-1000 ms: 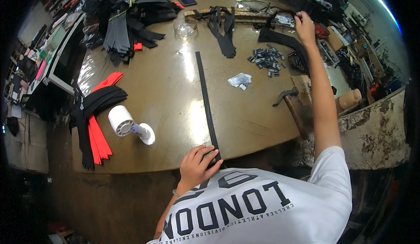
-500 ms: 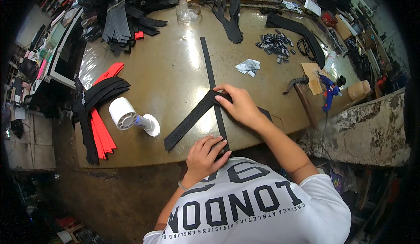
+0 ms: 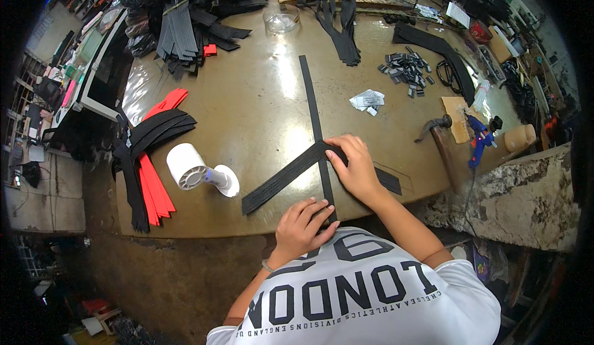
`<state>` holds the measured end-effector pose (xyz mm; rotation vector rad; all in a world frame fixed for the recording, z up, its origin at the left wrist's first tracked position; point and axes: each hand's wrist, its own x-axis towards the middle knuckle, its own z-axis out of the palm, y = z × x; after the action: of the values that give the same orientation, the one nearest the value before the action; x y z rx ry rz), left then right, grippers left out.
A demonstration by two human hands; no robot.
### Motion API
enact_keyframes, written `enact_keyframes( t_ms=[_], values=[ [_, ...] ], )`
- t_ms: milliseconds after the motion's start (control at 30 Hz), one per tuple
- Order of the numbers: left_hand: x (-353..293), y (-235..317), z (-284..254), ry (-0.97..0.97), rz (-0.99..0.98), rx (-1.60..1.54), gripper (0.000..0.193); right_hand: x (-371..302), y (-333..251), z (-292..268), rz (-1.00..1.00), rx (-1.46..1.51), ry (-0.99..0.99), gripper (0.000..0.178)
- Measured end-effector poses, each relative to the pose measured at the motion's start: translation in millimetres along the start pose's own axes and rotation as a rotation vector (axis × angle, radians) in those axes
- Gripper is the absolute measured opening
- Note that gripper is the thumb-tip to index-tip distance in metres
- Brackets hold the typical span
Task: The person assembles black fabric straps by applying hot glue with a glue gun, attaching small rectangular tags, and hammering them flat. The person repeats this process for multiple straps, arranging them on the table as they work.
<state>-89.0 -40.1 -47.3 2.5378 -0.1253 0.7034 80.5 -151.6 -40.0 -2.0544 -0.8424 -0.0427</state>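
1. Well left of both hands, red strips (image 3: pixel 158 187) lie with curved black strips (image 3: pixel 167 124) across them. A white fan (image 3: pixel 189 165) stands nearer the left hand; neither pile nor fan is being touched.

2. The left hand (image 3: pixel 303 228) keeps its place at the table's near edge, fingers a little spread and bent over the near end of a long black strip (image 3: pixel 311 97). Whether it pinches or merely presses the strip, I cannot tell. The strip runs away from this hand, up the table and past the right hand's fingertips.

3. Between the hands' reach, a bent black bundle (image 3: pixel 281 181) now crosses the strip, where a second ago the strip lay uncrossed. One leg slants left, above the left hand; the other shows beyond the right wrist.

4. The right hand (image 3: pixel 352 165), no longer stretched far to the right, has thumb and fingers closed on the bundle's bend, over the strip. In my judgement, both pieces are now under control together, one per hand.

5. Right of that grip, apart from it, are a hammer (image 3: pixel 442 150) and a blue glue gun (image 3: pixel 479 138).
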Motion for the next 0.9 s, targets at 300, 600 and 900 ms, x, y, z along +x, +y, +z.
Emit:
enact_keyframes(
  t_ms=[300,600,900],
  values=[
    [18.4,7.7,-15.2,-0.069,-0.022,-0.054,0.033,-1.6,-1.8,-3.4,-0.059,-0.098,-0.05,0.027],
    [80.6,-32.1,-10.0,-0.082,-0.196,-0.063,0.027,-2.8,-27.1,-16.9,-0.183,-0.562,-0.184,0.042],
    [79.0,-38.3,-4.7,-0.065,-0.302,-0.206,0.027,-67.7,135.9,-208.6,0.465,-0.485,1.053,0.062]
  ],
)
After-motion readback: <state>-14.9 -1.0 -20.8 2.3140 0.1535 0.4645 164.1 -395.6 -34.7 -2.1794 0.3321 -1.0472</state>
